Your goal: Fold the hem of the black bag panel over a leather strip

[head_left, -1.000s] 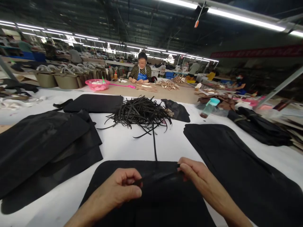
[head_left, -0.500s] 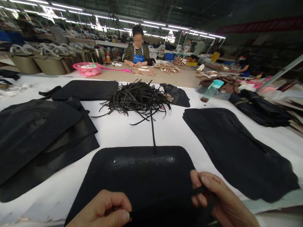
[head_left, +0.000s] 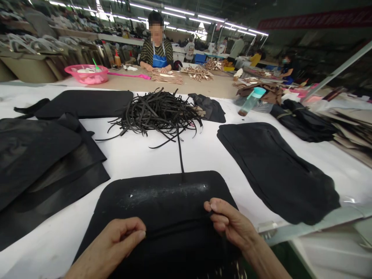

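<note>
Ceiling tubes (head_left: pixel 173 14) glare at you from twelve o'clock, bright against a dim roof (head_left: pixel 232 8). Your white table (head_left: pixel 145 157) reads evenly lit, with a soft grey shadow at eight. At six, the black panel (head_left: pixel 162 205) swallows detail; you can barely separate the strip (head_left: pixel 178 224) from it. Lens stretch shows toward both side edges; bags (head_left: pixel 26 66) at ten and the banner (head_left: pixel 316 18) at two are blurred.

The white table (head_left: pixel 139 157) carries, at its near edge, a black round-cornered sheet (head_left: pixel 171 205) with greyish-white smudging (head_left: pixel 162 194) and two white triangular marks (head_left: pixel 205 186); the narrow flat strip (head_left: pixel 177 224) over it is black. Toward the far edge, a heap of thin black strips (head_left: pixel 162 112) and a clear bottle (head_left: pixel 249 104) with turquoise lid (head_left: pixel 259 92). Beyond, a co-worker's apron (head_left: pixel 159 61) is blue, the striped top (head_left: pixel 147 50) dark and yellowish.
</note>
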`<state>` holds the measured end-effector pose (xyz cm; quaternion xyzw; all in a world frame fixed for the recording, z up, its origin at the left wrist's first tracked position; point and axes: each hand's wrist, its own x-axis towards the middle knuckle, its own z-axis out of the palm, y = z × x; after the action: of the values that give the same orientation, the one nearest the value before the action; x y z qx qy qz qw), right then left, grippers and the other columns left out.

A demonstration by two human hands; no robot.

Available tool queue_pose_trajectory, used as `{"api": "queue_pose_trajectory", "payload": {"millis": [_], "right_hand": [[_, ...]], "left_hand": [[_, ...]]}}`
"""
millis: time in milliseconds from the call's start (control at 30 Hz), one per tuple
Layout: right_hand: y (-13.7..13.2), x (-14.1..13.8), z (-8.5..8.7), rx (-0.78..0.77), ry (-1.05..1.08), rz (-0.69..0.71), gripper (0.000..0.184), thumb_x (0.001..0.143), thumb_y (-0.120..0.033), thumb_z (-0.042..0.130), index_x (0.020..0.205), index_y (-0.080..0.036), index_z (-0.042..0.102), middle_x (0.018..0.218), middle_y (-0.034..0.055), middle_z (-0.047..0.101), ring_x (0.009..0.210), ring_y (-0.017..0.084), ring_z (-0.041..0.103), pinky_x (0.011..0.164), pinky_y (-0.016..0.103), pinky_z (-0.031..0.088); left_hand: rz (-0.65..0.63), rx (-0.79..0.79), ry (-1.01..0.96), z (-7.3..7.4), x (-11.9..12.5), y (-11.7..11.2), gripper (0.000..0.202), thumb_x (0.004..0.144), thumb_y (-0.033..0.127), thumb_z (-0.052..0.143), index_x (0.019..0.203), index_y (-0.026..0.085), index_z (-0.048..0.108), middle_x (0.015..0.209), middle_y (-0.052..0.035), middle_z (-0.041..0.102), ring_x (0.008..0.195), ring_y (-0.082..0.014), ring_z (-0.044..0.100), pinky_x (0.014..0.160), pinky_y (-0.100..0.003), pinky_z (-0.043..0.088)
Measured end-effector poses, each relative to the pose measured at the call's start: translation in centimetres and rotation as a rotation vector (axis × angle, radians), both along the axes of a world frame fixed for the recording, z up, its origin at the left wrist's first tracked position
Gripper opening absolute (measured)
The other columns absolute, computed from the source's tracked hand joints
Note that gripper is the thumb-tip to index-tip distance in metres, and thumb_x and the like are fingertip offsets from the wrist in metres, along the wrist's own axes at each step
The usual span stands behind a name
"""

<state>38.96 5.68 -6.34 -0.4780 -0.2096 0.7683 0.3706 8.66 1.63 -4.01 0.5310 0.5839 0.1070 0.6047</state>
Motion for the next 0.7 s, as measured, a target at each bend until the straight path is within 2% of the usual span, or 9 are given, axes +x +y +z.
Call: {"api": "queue_pose_trajectory", "payload": {"millis": [67, 133, 267, 333, 433, 567, 700], "right_hand": [[0.2, 0.2, -0.2, -0.009, -0.035, 0.063, 0.034, 0.06, -0.027, 0.078, 0.067, -0.015, 0.046, 0.072, -0.0027, 0.052, 0.04, -0.002, 0.017, 0.034, 0.014, 0.016], [0.4, 0.4, -0.5, 0.036, -0.146, 0.131, 0.036, 0.065, -0.03, 0.074, 0.064, -0.016, 0.041, 0.059, -0.0065, 0.044, 0.039, -0.001, 0.013, 0.035, 0.016, 0.008], [0.7, 0.8, -1.1, 0.222, -0.498, 0.265, 0.031, 0.079, -0.041, 0.058, 0.065, -0.018, 0.043, 0.044, -0.0113, 0.024, 0.036, 0.003, 0.016, 0.037, 0.019, 0.009], [0.9, 1.0, -1.2, 0.29, -0.608, 0.297, 0.032, 0.083, -0.046, 0.05, 0.068, -0.017, 0.047, 0.043, -0.0103, 0.025, 0.036, 0.005, 0.019, 0.037, 0.02, 0.011], [1.3, 1.3, -1.3, 0.321, -0.662, 0.312, 0.038, 0.086, -0.051, 0.042, 0.072, -0.017, 0.051, 0.044, -0.0089, 0.028, 0.037, 0.006, 0.02, 0.037, 0.021, 0.012], [2.1, 1.7, -1.6, 0.308, -0.768, 0.307, 0.04, 0.082, -0.051, 0.045, 0.063, -0.016, 0.052, 0.041, -0.0086, 0.024, 0.038, 0.006, 0.019, 0.04, 0.023, 0.01], [3.0, 2.1, -1.9, 0.278, -0.867, 0.282, 0.037, 0.074, -0.05, 0.053, 0.058, -0.017, 0.051, 0.042, -0.0081, 0.022, 0.04, 0.007, 0.018, 0.042, 0.025, 0.01]], "left_hand": [[-0.014, 0.032, 0.038, -0.4, -0.2, 0.1, 0.038, 0.083, 0.052, 0.041, 0.074, 0.017, 0.052, 0.066, 0.0023, 0.034, 0.063, -0.0127, 0.032, 0.055, -0.022, 0.025], [-0.025, 0.031, 0.045, -0.8, -0.4, 0.3, 0.039, 0.083, 0.053, 0.04, 0.074, 0.017, 0.052, 0.066, 0.0021, 0.035, 0.064, -0.0129, 0.032, 0.056, -0.022, 0.026], [-0.028, -0.005, 0.023, -1.2, -0.3, 0.5, 0.041, 0.082, 0.055, 0.04, 0.074, 0.017, 0.052, 0.064, 0.0022, 0.034, 0.061, -0.0129, 0.032, 0.053, -0.022, 0.025], [-0.029, 0.011, 0.022, -1.3, -0.3, 0.7, 0.04, 0.082, 0.054, 0.041, 0.073, 0.017, 0.052, 0.065, 0.0019, 0.035, 0.063, -0.0134, 0.033, 0.054, -0.022, 0.026], [-0.022, 0.023, 0.02, -1.6, -0.5, 1.3, 0.039, 0.082, 0.052, 0.041, 0.073, 0.017, 0.053, 0.063, 0.0023, 0.035, 0.061, -0.0132, 0.033, 0.054, -0.022, 0.026], [0.037, 0.098, 0.091, -2.0, -1.5, 2.1, 0.034, 0.082, 0.047, 0.044, 0.071, 0.016, 0.054, 0.063, 0.0018, 0.04, 0.063, -0.0137, 0.038, 0.057, -0.022, 0.029], [0.165, 0.152, 0.112, -2.1, -2.8, 2.5, 0.029, 0.08, 0.041, 0.045, 0.07, 0.015, 0.054, 0.062, 0.0024, 0.044, 0.057, -0.0114, 0.038, 0.053, -0.022, 0.027]]}}
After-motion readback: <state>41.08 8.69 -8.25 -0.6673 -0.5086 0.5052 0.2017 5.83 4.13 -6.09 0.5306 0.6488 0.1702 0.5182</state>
